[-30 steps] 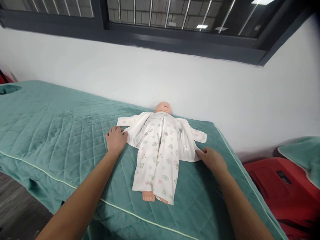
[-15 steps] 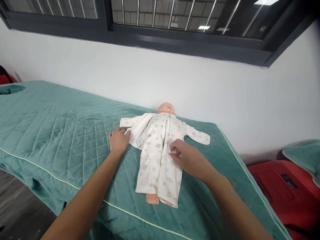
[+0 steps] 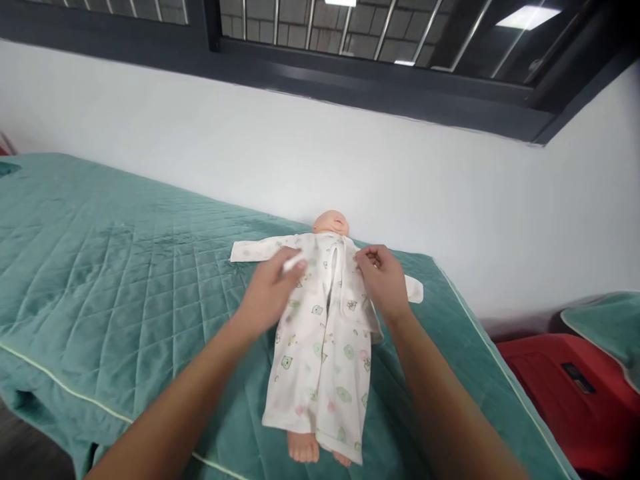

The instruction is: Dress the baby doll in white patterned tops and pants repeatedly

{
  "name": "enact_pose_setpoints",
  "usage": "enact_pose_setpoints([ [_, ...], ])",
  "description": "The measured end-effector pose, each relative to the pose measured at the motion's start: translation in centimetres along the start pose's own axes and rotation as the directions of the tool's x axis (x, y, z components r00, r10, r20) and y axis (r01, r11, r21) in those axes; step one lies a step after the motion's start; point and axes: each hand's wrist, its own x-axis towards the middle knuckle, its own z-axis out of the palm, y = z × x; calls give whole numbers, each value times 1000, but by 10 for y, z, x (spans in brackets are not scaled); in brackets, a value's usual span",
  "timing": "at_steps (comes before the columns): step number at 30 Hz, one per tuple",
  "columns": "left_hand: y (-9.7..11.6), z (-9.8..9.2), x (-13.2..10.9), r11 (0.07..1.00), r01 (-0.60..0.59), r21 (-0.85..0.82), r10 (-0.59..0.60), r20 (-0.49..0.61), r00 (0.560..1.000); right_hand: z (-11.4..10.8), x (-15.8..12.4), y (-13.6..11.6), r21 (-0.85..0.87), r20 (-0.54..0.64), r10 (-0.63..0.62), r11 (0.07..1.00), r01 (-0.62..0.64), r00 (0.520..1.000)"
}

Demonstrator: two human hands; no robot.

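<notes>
A baby doll (image 3: 331, 223) lies on its back in a white printed baby shirt (image 3: 350, 293) and matching trousers (image 3: 320, 380). The shirt's front is parted along the middle, and both sleeves stretch outward. Over the chest at the left, my left hand (image 3: 270, 290) has a bit of white shirt cloth between thumb and fingers; motion blurs it slightly. My right hand (image 3: 384, 280) pinches the shirt front at the right, its fingertips bent inward and partly hidden. The doll's feet (image 3: 303, 447) stick out below the trouser legs.
A green quilted cover (image 3: 150, 267) spreads under the doll, with a pale piped edge. Behind it rises a white wall (image 3: 200, 147) below a dark-framed barred window (image 3: 350, 73). A red chair-like object (image 3: 560, 393) stands at the right beside the bed.
My left hand has moved right from the spread shirt flap to over the chest, and the flap now lies over the body. My right hand has gone up from the trousers to the shirt front.
</notes>
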Motion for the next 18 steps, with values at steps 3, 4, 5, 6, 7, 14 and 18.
enact_pose_setpoints([
  [3,17,16,2,928,-362,89,308,362,880,15,30,4,-122,-13,-19,992,18,1000],
  [4,16,20,4,893,-440,95,363,426,828,20,37,4,-167,9,-12,986,14,1000],
  [5,13,23,6,877,-469,101,382,444,810,23,43,5,-210,38,10,978,-1,999],
  [6,8,24,9,887,-448,114,367,417,832,27,47,5,-246,68,40,969,-23,997],
  [7,2,25,14,912,-389,131,321,362,875,30,50,6,-273,92,73,961,-45,993],
  [14,-11,38,57,988,-55,146,32,155,987,37,52,11,-296,139,100,953,-55,985],
  [18,4,53,70,997,-73,15,67,243,968,31,58,17,-200,167,110,977,-76,980],
])
